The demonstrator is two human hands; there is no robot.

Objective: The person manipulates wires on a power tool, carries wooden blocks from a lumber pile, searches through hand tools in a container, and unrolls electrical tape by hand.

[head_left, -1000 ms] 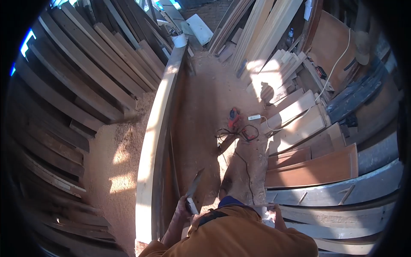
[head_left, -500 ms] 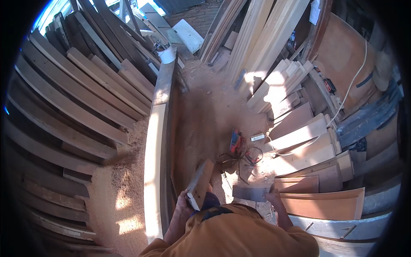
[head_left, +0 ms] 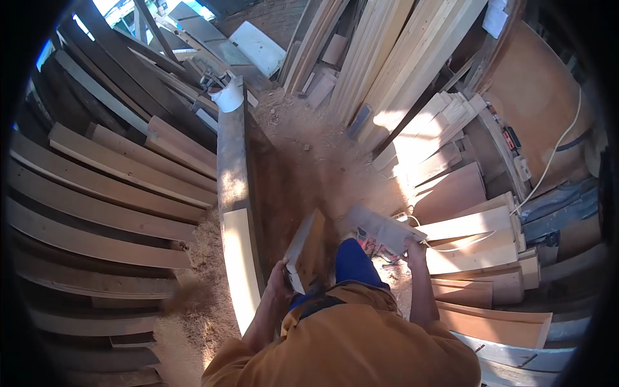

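Note:
My left hand (head_left: 278,277) is closed around the lower end of a short wooden board (head_left: 308,248), which is tilted up in front of my body, left of my blue-clad leg. My right hand (head_left: 414,250) is closed at the near end of what looks like a handsaw (head_left: 383,229), a flat grey blade slanting up and to the left. Its grip is hidden in my fingers. Beneath the blade, a partly covered red power tool (head_left: 364,242) lies on the floor among cords.
A long bench beam (head_left: 233,155) runs away on my left, with a pale plank (head_left: 240,258) on it and a white bucket (head_left: 227,97) at its far end. Stacked boards (head_left: 116,216) line the left; planks (head_left: 464,226) and tall timbers (head_left: 387,58) stand right and ahead. Sawdust covers the floor.
My right hand has risen, swinging the handsaw forward over the red power tool. My left hand and the board have shifted slightly up and left in view. The camera has turned, and my leg now shows.

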